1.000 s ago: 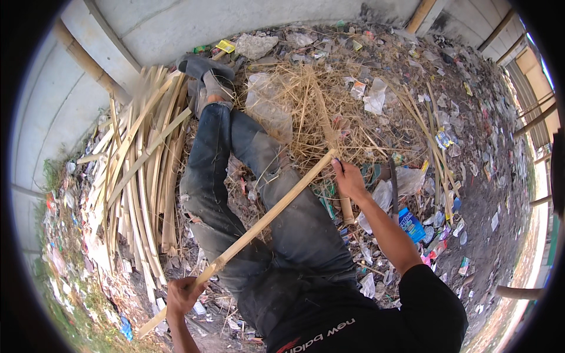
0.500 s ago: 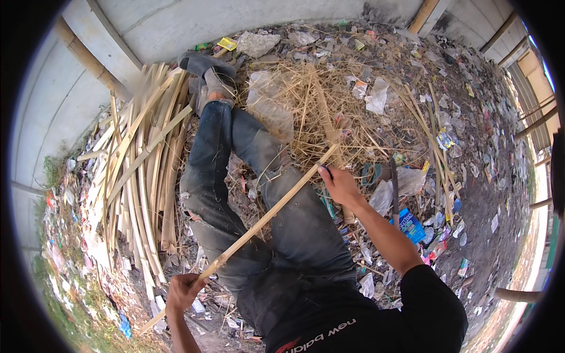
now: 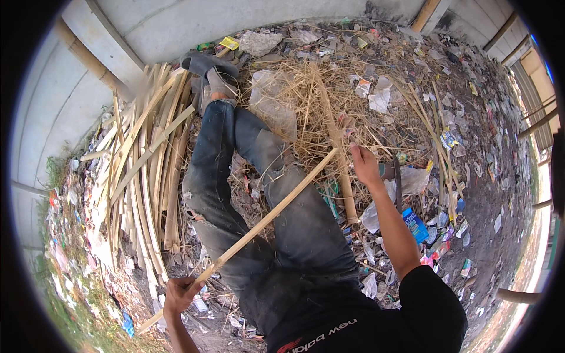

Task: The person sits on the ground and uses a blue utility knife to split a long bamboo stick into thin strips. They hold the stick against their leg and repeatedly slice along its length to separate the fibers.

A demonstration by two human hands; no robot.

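Note:
My left hand (image 3: 179,292) is shut on the near end of a long pale bamboo strip (image 3: 265,217). The strip runs diagonally across my jeans-clad legs (image 3: 294,229) to a tip by my right knee. My right hand (image 3: 366,166) hovers just right of that tip, off the strip, fingers loosely apart with nothing visible in them. A dark curved blade-like thing (image 3: 397,182) lies on the ground right beside that hand.
A pile of split bamboo strips (image 3: 141,176) lies to my left. Ahead are a heap of dry shavings (image 3: 312,100) and a thicker bamboo pole (image 3: 340,170). A concrete wall (image 3: 176,29) stands behind. Litter (image 3: 447,141) covers the ground to the right.
My right hand has let go of the strip's far end and moved right and slightly up. The left hand still holds the near end.

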